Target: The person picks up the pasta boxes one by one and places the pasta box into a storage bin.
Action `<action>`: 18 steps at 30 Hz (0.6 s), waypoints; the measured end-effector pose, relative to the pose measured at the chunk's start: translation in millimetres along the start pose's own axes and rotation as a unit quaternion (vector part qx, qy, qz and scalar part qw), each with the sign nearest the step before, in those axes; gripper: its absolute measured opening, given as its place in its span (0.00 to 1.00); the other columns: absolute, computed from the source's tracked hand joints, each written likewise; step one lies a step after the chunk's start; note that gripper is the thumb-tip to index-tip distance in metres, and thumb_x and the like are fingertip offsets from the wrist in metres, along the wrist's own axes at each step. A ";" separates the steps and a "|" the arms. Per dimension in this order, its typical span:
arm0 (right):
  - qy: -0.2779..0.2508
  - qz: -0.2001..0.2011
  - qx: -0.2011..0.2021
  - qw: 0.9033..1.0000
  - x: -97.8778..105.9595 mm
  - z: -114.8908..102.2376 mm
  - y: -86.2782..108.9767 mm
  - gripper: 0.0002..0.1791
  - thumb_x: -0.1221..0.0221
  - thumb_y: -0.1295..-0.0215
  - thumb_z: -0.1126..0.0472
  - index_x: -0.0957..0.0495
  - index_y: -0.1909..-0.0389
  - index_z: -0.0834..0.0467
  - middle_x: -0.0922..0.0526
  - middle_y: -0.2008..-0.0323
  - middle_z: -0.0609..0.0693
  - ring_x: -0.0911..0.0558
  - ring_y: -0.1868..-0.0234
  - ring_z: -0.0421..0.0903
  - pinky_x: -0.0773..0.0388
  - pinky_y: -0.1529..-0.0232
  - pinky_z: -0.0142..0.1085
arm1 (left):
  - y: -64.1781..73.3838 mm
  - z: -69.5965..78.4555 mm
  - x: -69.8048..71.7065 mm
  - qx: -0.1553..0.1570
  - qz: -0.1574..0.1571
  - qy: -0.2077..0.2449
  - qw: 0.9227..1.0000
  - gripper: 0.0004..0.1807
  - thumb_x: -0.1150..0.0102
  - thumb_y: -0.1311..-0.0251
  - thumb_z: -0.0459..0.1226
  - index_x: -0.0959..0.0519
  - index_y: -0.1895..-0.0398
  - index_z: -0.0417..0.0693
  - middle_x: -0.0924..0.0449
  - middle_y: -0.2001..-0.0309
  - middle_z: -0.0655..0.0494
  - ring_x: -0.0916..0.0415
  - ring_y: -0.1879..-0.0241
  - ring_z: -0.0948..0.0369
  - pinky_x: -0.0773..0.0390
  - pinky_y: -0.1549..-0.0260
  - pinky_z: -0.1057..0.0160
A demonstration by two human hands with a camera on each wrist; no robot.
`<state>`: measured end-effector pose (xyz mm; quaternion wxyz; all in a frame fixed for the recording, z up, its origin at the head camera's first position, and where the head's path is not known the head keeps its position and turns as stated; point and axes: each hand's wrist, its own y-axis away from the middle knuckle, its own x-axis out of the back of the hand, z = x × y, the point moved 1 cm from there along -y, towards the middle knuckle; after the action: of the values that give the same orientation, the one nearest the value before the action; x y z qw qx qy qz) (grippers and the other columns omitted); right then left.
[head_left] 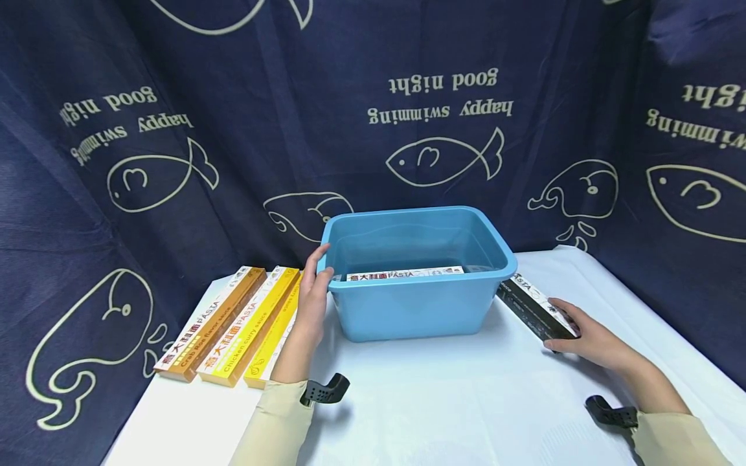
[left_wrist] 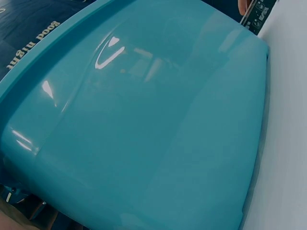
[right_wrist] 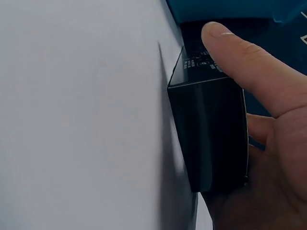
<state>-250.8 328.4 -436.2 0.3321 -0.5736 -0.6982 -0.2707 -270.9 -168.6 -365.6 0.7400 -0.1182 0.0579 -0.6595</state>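
Observation:
A light blue plastic bin [head_left: 414, 310] stands mid-table, and a white-faced pasta box [head_left: 405, 274] shows inside it. At the bin's left rim my left hand [head_left: 311, 301] holds on, thumb over the edge; the left wrist view is filled by the bin's wall [left_wrist: 144, 120]. On the right, my right hand [head_left: 594, 336] grips the near end of a black pasta box [head_left: 527, 317], whose far end passes behind the bin's right corner. Close up in the right wrist view, the thumb lies along one side of the black box [right_wrist: 211, 134]; the other fingers are mostly hidden.
Left of the bin lie a brown-sided crab roe pasta box [head_left: 215, 323], a yellow chicken curry pasta box [head_left: 250, 330] and another yellow box [head_left: 274, 336], partly behind my left arm. A dark blue curtain [head_left: 350, 155] hangs behind the white-covered table [head_left: 419, 401].

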 end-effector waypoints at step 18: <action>0.049 0.014 0.008 0.999 -1.4 7.8 -0.8 0.58 0.27 0.47 0.46 0.49 0.23 0.62 0.35 0.34 0.75 0.28 0.41 0.66 0.27 0.51 0.50 | 0.6 1.2 -1.2 0.006 0.001 -0.001 1.000 0.28 0.60 0.31 0.46 0.39 0.29 0.77 0.51 0.21 0.66 0.54 0.22 0.55 0.52 0.26 0.35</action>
<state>-252.6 333.3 -442.2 0.3743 -0.5667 -0.6753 -0.2878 -270.2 -167.2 -364.7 0.7412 -0.1147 0.0534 -0.6592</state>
